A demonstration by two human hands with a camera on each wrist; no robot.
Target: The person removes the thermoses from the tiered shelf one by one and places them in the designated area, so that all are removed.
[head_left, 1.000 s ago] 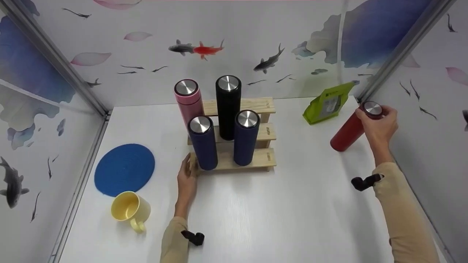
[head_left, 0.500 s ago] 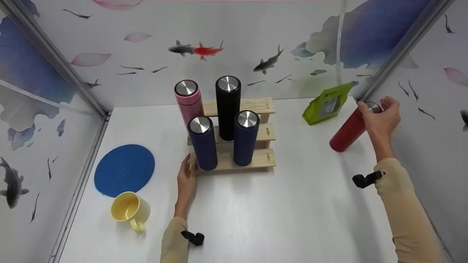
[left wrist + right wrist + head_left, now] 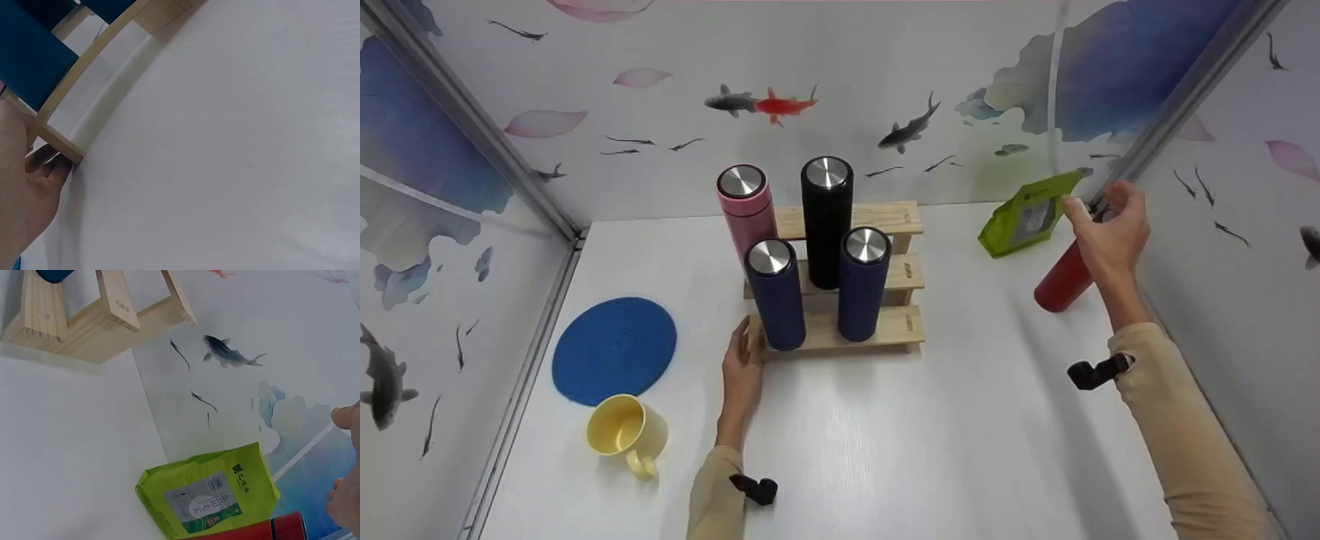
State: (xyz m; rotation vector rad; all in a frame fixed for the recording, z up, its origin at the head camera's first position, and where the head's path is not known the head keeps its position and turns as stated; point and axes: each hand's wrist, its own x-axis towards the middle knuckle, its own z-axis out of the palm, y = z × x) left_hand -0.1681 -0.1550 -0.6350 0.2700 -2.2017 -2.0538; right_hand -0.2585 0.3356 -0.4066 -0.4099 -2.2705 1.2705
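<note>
My left hand (image 3: pixel 743 371) holds the front left end of a three-step wooden stand (image 3: pixel 901 327), its fingers around the end support (image 3: pixel 61 145) in the left wrist view. Two navy thermos flasks (image 3: pixel 780 307) stand on the lowest step, with a black flask (image 3: pixel 828 225) and a pink flask (image 3: pixel 748 217) farther back. At the right, a red thermos flask (image 3: pixel 1063 279) stands on the table, partly hidden by my right hand (image 3: pixel 1110 240). In the right wrist view, that hand (image 3: pixel 351 478) is apart from the flask (image 3: pixel 287 529), fingers loosely bent and holding nothing.
A green pouch (image 3: pixel 1027 217) stands by the back wall, left of the red flask. On the left lie a round blue mat (image 3: pixel 615 349) and a yellow mug (image 3: pixel 651 431). Printed walls enclose the white table (image 3: pixel 960 435) at the back and sides.
My right hand has let go of the red flask's top and moved up and to the left. The red flask stays in place. My left hand and the stand have not moved.
</note>
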